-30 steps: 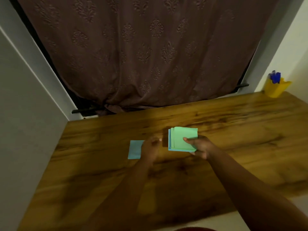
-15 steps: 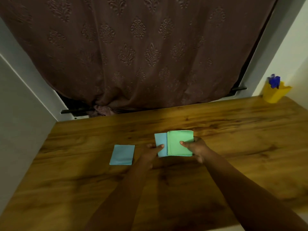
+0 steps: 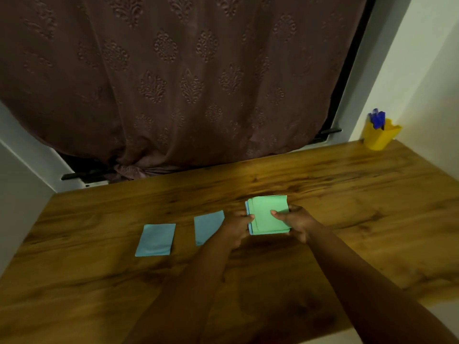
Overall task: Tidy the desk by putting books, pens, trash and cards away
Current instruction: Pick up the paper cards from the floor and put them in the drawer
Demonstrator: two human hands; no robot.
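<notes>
**A:** Watching the head feed here. How much room is there on the desk [image 3: 323, 189]?

**B:** Lots. The back edge runs under a brown curtain [image 3: 173, 83], the left edge sits against a grey wall, and the right side runs up to a pale wall. A yellow cup [image 3: 380, 135] stands in the back right corner with blue pens [image 3: 377, 119] poking out, well apart from everything else. Bare wood right of the hands and in front of them, all the way to the near edge.

**A:** And the cards?

**B:** There's a stack [image 3: 269, 214], green card on top with blue edges peeking out on its left side, held near the middle of the desk. I can't tell if it's touching the wood or just off it. Two single blue cards lie flat to the left: the near card [image 3: 207, 225] just beside the left hand, partly hidden by that wrist, and the far card [image 3: 156, 239] further left with a strip of wood between them.

**A:** Grip?

**B:** The right hand [image 3: 295, 220] has fingers curled under the stack's right side and thumb pressed on top of the green card. The left hand [image 3: 237, 225] pinches the stack's left edge, thumb tip on top, the other fingers hidden under it.

**A:** Pose?

**B:** Both forearms come in from the bottom of the view and angle toward each other, meeting at the stack.
</notes>
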